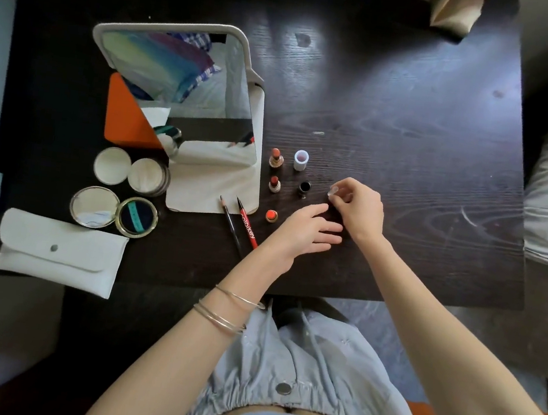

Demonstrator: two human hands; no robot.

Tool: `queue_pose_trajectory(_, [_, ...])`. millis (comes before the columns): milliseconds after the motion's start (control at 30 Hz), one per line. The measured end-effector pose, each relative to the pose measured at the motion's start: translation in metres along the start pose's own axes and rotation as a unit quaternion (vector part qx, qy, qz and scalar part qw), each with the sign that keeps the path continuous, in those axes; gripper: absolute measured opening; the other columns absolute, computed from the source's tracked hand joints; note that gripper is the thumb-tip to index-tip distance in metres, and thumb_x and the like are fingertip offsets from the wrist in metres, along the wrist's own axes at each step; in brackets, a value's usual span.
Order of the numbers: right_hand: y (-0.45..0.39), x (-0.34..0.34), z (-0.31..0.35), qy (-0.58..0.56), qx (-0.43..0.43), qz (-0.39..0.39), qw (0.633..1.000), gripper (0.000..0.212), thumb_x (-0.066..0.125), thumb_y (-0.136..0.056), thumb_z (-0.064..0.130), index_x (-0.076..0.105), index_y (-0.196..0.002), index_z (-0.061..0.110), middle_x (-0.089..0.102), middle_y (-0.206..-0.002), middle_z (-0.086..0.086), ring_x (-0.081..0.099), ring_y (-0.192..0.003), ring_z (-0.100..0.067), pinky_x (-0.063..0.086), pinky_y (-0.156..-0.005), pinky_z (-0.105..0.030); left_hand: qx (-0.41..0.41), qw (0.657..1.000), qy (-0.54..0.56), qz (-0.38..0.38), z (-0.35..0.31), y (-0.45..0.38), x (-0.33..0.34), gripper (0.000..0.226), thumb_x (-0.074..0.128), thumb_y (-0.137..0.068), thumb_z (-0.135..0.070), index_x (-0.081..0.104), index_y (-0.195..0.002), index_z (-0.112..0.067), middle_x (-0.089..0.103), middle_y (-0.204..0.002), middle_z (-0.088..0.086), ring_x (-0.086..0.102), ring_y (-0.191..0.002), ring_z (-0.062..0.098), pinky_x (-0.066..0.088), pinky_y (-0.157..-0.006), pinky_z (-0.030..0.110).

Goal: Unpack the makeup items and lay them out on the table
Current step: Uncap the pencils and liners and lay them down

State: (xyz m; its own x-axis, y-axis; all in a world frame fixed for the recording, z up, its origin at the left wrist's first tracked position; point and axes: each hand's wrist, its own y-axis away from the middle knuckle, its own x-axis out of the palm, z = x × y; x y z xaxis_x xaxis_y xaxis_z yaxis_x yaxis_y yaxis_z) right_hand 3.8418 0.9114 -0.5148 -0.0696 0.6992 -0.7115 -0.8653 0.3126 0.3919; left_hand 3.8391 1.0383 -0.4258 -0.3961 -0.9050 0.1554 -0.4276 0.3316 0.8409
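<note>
A red pen-shaped makeup liner (248,224) lies on the dark table (414,121), just left of the person's left hand (308,228). White lettering runs along its barrel and appears to read "colorkey". No other item in view, near or far, carries writing that can be read.

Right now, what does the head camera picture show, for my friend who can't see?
A person's right hand pinches a small clear cap above a dark wooden table, left hand open beside it. Three uncapped red lipsticks stand nearby.
</note>
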Motion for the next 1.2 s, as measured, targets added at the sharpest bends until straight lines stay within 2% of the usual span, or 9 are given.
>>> queue_pose_trajectory(400, [0.001,0.0,0.004,0.013,-0.007,0.013,1.0,0.007,0.066,-0.084,0.02,0.064,-0.089,0.024,0.062,-0.082,0.011,0.062,-0.085,-0.013,0.048,-0.075,-0.03,0.009,0.999,0.048,-0.011,0.003,0.002,-0.008,0.048,0.027,-0.1,-0.004,0.026,-0.147,-0.01,0.059,-0.126,0.019,0.061,-0.112,0.027,0.049,-0.096,0.035])
queue_pose_trajectory(600, [0.012,-0.008,0.003,-0.003,0.017,0.008,1.0,0.026,0.067,-0.082,0.017,0.059,-0.107,0.019,0.063,-0.086,0.007,0.062,-0.088,-0.016,0.048,-0.079,-0.033,0.023,0.998,0.059,-0.013,0.003,0.007,-0.013,0.046,0.029,-0.1,-0.007,0.028,-0.146,-0.009,0.06,-0.126,0.019,0.062,-0.109,0.027,0.05,-0.092,0.033])
queue_pose_trajectory(667, [0.02,-0.014,0.006,-0.029,0.015,-0.013,0.999,0.028,0.068,-0.082,0.016,0.059,-0.109,0.017,0.064,-0.087,0.005,0.06,-0.083,-0.015,0.049,-0.08,-0.035,0.03,0.997,0.064,-0.012,0.003,0.009,-0.016,0.045,0.03,-0.101,-0.008,0.029,-0.146,-0.009,0.06,-0.125,0.018,0.063,-0.105,0.025,0.051,-0.089,0.032])
queue_pose_trajectory(767, [0.036,-0.024,0.016,-0.065,-0.001,-0.044,0.997,0.022,0.069,-0.082,0.015,0.059,-0.102,0.015,0.06,-0.078,0.008,0.054,-0.069,-0.007,0.048,-0.075,-0.028,0.047,0.997,0.061,-0.014,0.004,0.014,-0.026,0.043,0.032,-0.101,-0.012,0.033,-0.144,-0.009,0.061,-0.125,0.016,0.064,-0.103,0.022,0.052,-0.087,0.029])
queue_pose_trajectory(833, [0.046,-0.03,0.026,-0.093,-0.013,-0.045,0.995,0.015,0.068,-0.082,0.013,0.06,-0.094,0.015,0.058,-0.073,0.012,0.052,-0.065,-0.003,0.044,-0.069,-0.016,0.058,0.996,0.064,-0.021,0.006,0.02,-0.036,0.041,0.032,-0.101,-0.011,0.039,-0.141,-0.009,0.062,-0.123,0.014,0.064,-0.105,0.022,0.052,-0.09,0.03])
queue_pose_trajectory(900, [0.056,-0.032,0.04,-0.121,-0.035,-0.027,0.992,0.011,0.069,-0.081,0.012,0.06,-0.087,0.017,0.06,-0.073,0.011,0.055,-0.066,-0.004,0.042,-0.063,-0.007,0.07,0.995,0.07,-0.027,0.01,0.027,-0.048,0.039,0.032,-0.101,-0.011,0.045,-0.137,-0.008,0.064,-0.12,0.012,0.064,-0.106,0.021,0.051,-0.092,0.03])
queue_pose_trajectory(1033, [0.073,-0.021,0.079,-0.132,-0.092,0.046,0.986,0.008,0.068,-0.082,0.011,0.064,-0.087,0.016,0.061,-0.075,0.014,0.056,-0.065,0.009,0.04,-0.064,-0.002,0.085,0.99,0.094,-0.064,0.021,0.047,-0.08,0.034,0.037,-0.099,-0.008,0.053,-0.129,-0.008,0.066,-0.115,0.01,0.065,-0.104,0.018,0.051,-0.092,0.029])
queue_pose_trajectory(1200, [0.09,0.024,0.129,-0.095,-0.152,0.157,0.971,0.013,0.068,-0.084,0.014,0.067,-0.096,0.011,0.067,-0.089,0.005,0.058,-0.075,0.002,0.045,-0.071,-0.004,0.088,0.973,0.146,-0.156,0.046,0.072,-0.128,0.03,0.04,-0.097,-0.004,0.058,-0.12,-0.006,0.066,-0.114,0.013,0.064,-0.106,0.021,0.05,-0.093,0.03])
